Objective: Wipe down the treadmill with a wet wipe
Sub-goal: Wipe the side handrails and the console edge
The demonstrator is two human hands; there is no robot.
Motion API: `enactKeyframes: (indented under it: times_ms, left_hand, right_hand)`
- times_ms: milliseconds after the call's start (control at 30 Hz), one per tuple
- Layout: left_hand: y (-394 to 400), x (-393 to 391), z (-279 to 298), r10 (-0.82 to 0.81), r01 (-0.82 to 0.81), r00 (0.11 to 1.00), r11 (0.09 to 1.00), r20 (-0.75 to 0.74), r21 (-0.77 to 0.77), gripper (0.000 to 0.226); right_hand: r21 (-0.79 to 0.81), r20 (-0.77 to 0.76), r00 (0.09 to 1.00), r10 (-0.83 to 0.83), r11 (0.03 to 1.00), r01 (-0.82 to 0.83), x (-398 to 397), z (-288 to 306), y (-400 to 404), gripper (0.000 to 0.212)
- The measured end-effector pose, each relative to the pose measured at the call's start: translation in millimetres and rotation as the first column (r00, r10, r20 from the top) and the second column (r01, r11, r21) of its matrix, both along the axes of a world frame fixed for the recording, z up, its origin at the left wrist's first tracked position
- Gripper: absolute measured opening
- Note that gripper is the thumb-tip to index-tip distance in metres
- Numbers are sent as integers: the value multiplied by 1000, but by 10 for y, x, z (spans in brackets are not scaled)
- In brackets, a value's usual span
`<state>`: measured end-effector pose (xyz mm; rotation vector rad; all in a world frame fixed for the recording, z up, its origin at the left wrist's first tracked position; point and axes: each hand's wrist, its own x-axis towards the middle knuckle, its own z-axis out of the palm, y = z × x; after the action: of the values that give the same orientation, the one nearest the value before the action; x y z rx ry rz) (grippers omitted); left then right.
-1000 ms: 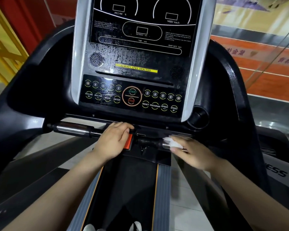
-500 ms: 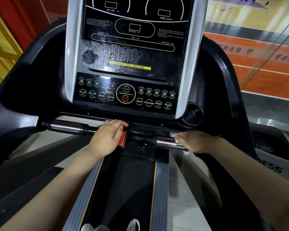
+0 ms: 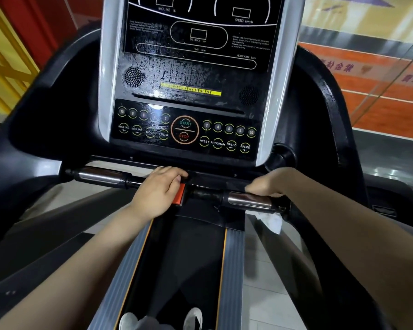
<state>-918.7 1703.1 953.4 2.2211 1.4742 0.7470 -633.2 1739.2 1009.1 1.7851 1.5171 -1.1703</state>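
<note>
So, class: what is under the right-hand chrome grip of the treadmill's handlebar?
A white wet wipe hangs below the chrome grip. The right hand lies over the bar; where its fingers hold the wipe is hidden behind the bar.

Left hand (image 3: 159,191) at 9 o'clock of centre, palm down, fingers curled forward. Right hand (image 3: 271,183) at 3 o'clock, fingers curled downward. Both forearms extended.

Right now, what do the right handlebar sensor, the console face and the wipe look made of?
Sensor: polished metal, likely chrome or steel; bright streaked reflections along a round tube.
Console face: glossy black plastic or acrylic overlay, can't tell which; glare spot and streaky wet film on it.
Wipe: thin white nonwoven-looking sheet; hangs limp and crumpled below the bar under the right hand.
</note>
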Motion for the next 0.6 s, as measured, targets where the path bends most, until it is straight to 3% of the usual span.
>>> enactKeyframes:
  times_ms: [67,133,200,267,367,433,500,600]
  left_hand:
    - [7,4,-7,-3,3,1000,1000,6,3,52]
    - [11,5,-12,-2,2,1000,1000,9,6,51]
    - [8,9,-16,-5,5,1000,1000,8,15,51]
    - [3,15,-12,-8,8,1000,999,12,32,50]
    - [6,14,-4,-9,9,1000,999,18,49,49]
    - [7,8,-5,-4,3,1000,999,15,49,48]
    - [-3,-2,-13,6,-6,1000,999,8,48,48]
    - [-17,0,-8,19,-20,1000,999,11,34,49]
  right_hand:
    - [69,43,997,60,996,-62,-65,16,9,42]
    - [306,129,974,186,927,-217,-78,-94,-101,41]
    - [609,111,977,181,765,-211,59,-350,-368,43]
    - [826,72,979,191,539,-166,213,-508,-683,40]
    - [907,169,929,329,316,-277,435,-567,-932,32]
    - [907,269,907,324,230,-352,520,-546,-1003,46]
    - [877,279,903,326,297,-378,552,-486,-999,63]
    - [812,62,937,344,529,-248,446,-338,-862,61]
